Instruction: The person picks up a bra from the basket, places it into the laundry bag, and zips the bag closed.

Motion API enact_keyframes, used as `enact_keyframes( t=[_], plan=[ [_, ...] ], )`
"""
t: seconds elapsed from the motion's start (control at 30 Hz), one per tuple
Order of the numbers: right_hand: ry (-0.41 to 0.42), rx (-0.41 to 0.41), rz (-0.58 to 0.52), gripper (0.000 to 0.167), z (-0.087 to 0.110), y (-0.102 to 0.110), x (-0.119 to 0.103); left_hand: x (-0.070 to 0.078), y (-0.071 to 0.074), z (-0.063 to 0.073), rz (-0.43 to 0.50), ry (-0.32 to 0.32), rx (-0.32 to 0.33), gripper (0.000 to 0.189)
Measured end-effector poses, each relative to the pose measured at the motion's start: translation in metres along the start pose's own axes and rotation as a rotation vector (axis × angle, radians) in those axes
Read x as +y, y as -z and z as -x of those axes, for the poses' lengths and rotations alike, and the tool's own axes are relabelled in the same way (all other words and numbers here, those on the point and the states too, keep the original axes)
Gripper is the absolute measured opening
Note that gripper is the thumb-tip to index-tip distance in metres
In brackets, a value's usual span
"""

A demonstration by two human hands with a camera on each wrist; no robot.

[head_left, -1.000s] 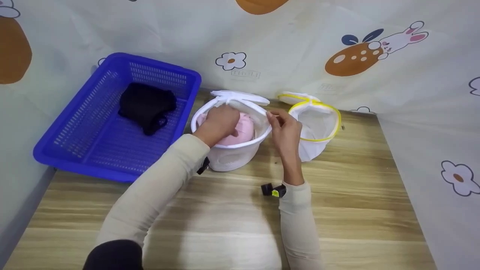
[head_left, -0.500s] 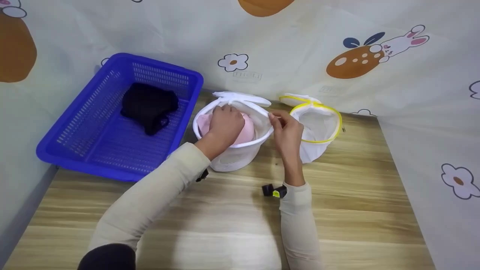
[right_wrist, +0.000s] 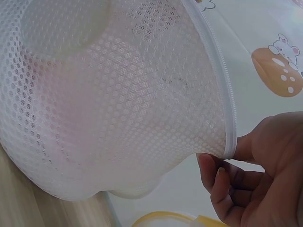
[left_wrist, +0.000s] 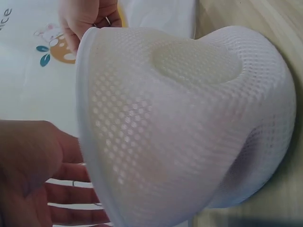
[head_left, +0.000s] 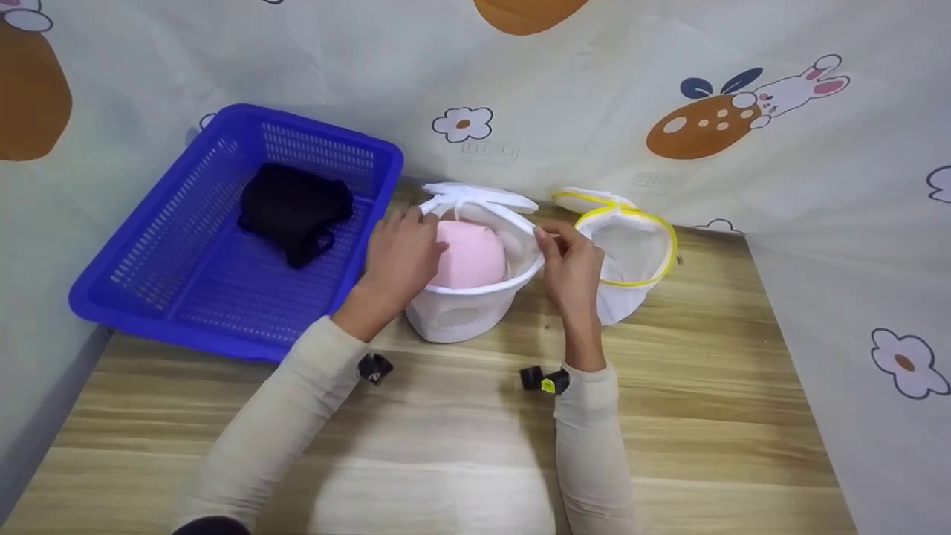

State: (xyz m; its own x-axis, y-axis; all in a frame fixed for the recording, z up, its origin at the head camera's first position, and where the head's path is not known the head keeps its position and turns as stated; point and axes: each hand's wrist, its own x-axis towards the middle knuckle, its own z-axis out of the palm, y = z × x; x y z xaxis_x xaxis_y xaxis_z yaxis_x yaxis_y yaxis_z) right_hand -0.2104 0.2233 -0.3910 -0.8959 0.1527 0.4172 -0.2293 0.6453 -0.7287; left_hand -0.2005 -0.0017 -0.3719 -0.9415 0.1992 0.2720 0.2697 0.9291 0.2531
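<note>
The white mesh laundry bag (head_left: 461, 323) stands on the tabletop (head_left: 706, 386) between your two hands, and the relation that seems to matter is its mouth: it runs widest from left to right, drawn to a corner on your right, with the lid (head_left: 505, 199) folded back on the far side. The pink padded garment (head_left: 475, 260) sits inside, below the rim; your left hand (head_left: 401, 256) is the nearer to it.

That left hand lies across the left of the rim, palm down, fingers spread and fairly straight; in the left wrist view their tips pass behind the mesh, so you cannot tell what they touch. Your right hand (head_left: 572, 267) pinches the zipped edge (right_wrist: 229, 109) at the right between thumb and forefinger.

Your left sleeve (head_left: 275, 416) slants in from the lower left, while the right sleeve (head_left: 591, 453) comes nearly straight up. Left of the bag is the blue basket (head_left: 223, 305) holding a black garment (head_left: 293, 208); the yellow-trimmed bag (head_left: 620, 301) stands just beyond your right hand.
</note>
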Motion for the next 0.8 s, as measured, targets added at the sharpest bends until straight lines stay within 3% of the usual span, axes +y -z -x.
enact_keyframes(
  t=[0.13, 0.27, 0.53, 0.63, 0.7, 0.8],
  plan=[
    [-0.016, -0.025, 0.022, 0.014, 0.002, 0.002, 0.0, 0.0, 0.004, 0.015, 0.116, 0.083, 0.14, 0.029],
    [-0.03, -0.028, 0.049, 0.013, 0.002, 0.005, -0.001, 0.007, 0.007, 0.027, 0.186, 0.109, 0.258, 0.024],
    [0.014, 0.007, 0.113, 0.01, -0.001, 0.009, -0.002, 0.009, -0.018, 0.039, 0.476, -0.044, 0.606, 0.013],
    [0.025, 0.021, 0.14, 0.01, -0.001, 0.009, -0.004, 0.011, -0.028, 0.041, 0.533, -0.025, 0.726, 0.01],
    [0.029, 0.019, 0.156, 0.01, -0.001, 0.01, -0.005, 0.012, -0.035, 0.042, 0.533, 0.019, 0.767, 0.01],
    [0.045, 0.018, 0.171, 0.009, -0.002, 0.011, -0.005, 0.016, -0.039, 0.044, 0.499, 0.105, 0.751, 0.015]
  ],
)
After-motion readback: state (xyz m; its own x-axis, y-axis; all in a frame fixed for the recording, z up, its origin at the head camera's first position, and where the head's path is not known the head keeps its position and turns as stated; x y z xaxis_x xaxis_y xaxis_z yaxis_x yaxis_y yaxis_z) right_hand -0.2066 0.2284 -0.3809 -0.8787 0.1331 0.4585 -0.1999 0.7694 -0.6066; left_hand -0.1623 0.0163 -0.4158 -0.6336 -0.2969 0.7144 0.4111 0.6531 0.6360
